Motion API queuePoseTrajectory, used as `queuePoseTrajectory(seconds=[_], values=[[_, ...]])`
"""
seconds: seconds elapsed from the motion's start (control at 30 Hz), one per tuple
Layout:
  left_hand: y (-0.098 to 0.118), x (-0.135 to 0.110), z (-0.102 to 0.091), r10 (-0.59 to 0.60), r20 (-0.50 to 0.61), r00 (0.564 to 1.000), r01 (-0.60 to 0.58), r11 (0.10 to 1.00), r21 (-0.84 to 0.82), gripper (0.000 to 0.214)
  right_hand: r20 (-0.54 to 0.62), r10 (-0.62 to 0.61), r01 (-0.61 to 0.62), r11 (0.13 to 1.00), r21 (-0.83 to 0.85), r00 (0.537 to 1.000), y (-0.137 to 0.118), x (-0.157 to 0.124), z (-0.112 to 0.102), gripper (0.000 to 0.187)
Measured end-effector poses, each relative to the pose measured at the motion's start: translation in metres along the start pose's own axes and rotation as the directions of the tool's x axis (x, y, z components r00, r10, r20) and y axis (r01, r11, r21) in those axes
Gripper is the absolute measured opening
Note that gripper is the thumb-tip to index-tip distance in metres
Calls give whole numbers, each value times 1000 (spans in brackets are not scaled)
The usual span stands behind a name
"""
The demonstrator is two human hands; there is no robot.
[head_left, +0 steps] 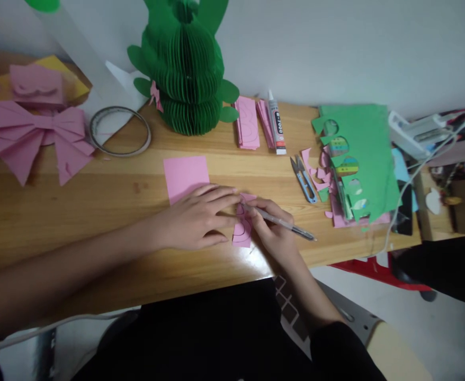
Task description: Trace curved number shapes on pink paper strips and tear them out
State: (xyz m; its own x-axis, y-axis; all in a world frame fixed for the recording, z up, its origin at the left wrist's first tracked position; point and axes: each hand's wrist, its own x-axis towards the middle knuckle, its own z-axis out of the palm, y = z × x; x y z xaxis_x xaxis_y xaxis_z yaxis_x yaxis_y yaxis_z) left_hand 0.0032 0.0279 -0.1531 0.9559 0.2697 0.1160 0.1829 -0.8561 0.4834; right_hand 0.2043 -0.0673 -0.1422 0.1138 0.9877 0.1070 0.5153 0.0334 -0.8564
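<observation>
My right hand (pixel 274 225) grips a pen (pixel 288 224), its tip resting near the top of a narrow pink paper strip (pixel 241 237). Dark curved outlines are drawn on that strip. Spread flat, my left hand (pixel 200 214) has its fingertips at the strip's left edge and also covers the lower part of a larger pink paper sheet (pixel 187 172). Fingers of my right hand hide the strip's right side.
Behind stand a green honeycomb paper figure (pixel 188 79), stacked pink strips (pixel 248 124) and a glue tube (pixel 277 124). Thread snips (pixel 304 180), pink scraps (pixel 315 172) and green paper (pixel 371 159) lie right. Leftward are a tape roll (pixel 147 143) and pink paper bow (pixel 37 129).
</observation>
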Motion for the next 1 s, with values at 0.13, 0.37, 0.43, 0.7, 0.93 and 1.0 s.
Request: queuePoseTrajectory(seconds=[0.13,0.37,0.43,0.7,0.93,1.0], values=[[0,0,0,3,1,1000,-3,1000,8,24,-12,-5,5,1000,-1,1000,0,0,1,12],[1,-1,-2,-1,20,1000,1,1000,22,24,-15,22,-22,1000,-20,1000,-6,2,0,13],[1,-1,-3,2,26,1000,-3,1000,27,24,-21,19,-20,999,-35,1000,-7,1,-2,13],[1,0,-4,6,19,1000,-7,998,61,23,-18,75,-77,993,-90,997,-10,-7,-6,12],[-1,-2,-1,4,23,1000,-4,999,42,28,-55,80,-74,992,106,995,-9,-18,-6,15],[-1,-2,-1,3,29,1000,-4,999,40,30,-128,105,-92,990,104,986,-10,-26,-7,19]])
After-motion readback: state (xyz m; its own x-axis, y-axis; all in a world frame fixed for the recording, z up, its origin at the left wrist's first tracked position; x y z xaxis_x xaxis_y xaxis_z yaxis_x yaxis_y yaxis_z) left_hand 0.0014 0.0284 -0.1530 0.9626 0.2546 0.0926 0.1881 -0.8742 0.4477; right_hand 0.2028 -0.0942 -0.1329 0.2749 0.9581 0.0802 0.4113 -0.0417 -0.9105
